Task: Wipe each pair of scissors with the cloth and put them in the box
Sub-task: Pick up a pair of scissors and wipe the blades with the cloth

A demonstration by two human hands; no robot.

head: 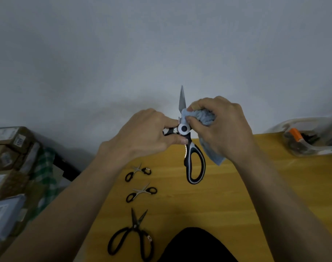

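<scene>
Left hand (144, 133) grips scissors (191, 148); right hand (218, 127) pinches cloth (203, 116) against blade

Along the table's (256, 205) left edge three pairs of scissors lie in a row: two small ones (137, 172) (141, 191) and a larger black pair (131, 235) nearest the front. The clear box (309, 140) fills the far right corner. Middle and right stand bare.
</scene>
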